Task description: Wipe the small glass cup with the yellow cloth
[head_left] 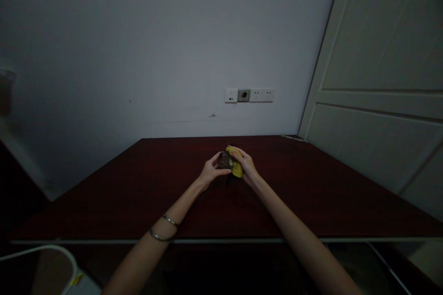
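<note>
Dark object [224, 161] and yellow cloth [237, 170] held at red table [138, 193]

Two bracelets [170, 221] circle the left forearm [183, 203], by the table's near edge. Left hand [208, 172]: fingers and thumb curved around the dark object, over the table's middle; contact with the tabletop cannot be told. Yellow cloth meets the object's right side. Right hand [246, 164]: grasping the cloth. Wall sockets [262, 95]: behind the table. Panelled door [384, 69]: along the table's right.

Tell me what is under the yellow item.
The dark red table lies below the yellow item; a dark object in the left hand shows beside it. The patch directly beneath, and whatever the right hand covers, cannot be seen.
</note>
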`<state>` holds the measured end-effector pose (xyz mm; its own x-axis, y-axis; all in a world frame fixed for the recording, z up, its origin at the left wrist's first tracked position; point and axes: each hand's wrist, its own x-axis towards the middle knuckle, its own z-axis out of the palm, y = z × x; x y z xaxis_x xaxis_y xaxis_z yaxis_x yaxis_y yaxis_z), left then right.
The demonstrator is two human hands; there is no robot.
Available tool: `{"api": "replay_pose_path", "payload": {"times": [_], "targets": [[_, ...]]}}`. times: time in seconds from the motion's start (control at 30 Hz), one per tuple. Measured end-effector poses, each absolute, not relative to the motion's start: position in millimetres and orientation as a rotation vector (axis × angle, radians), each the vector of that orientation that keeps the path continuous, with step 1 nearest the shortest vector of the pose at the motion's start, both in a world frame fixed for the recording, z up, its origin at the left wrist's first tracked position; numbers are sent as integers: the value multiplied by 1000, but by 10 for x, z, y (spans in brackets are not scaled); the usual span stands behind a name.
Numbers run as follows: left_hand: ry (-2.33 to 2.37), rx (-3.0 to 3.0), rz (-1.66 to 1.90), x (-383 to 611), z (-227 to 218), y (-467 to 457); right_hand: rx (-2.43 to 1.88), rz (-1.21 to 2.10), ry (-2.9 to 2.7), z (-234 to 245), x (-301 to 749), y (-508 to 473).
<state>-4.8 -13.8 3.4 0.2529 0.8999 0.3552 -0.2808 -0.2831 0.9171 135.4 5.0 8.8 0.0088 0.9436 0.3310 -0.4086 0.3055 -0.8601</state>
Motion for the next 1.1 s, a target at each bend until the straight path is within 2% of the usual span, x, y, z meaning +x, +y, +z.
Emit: {"api": "replay_pose_path", "payload": {"times": [0.1,0.37,0.67,0.97,1.1], "targets": [[640,1437,1293,-59,30,-131,-651,1155,-1086,86,1363,51],[713,1513,1315,-79,-40,-28,-649,785,-1423,162,1356,-62],[728,1598,1243,-72,-102,-9,-722,1019,-1185,96,1364,40],[763,1399,1354,-58,-17,-46,-616,864,-1386,175,1356,-49],[781,1318,1316,-50,26,-98,-654,901,-1340,176,1368,-25]]}}
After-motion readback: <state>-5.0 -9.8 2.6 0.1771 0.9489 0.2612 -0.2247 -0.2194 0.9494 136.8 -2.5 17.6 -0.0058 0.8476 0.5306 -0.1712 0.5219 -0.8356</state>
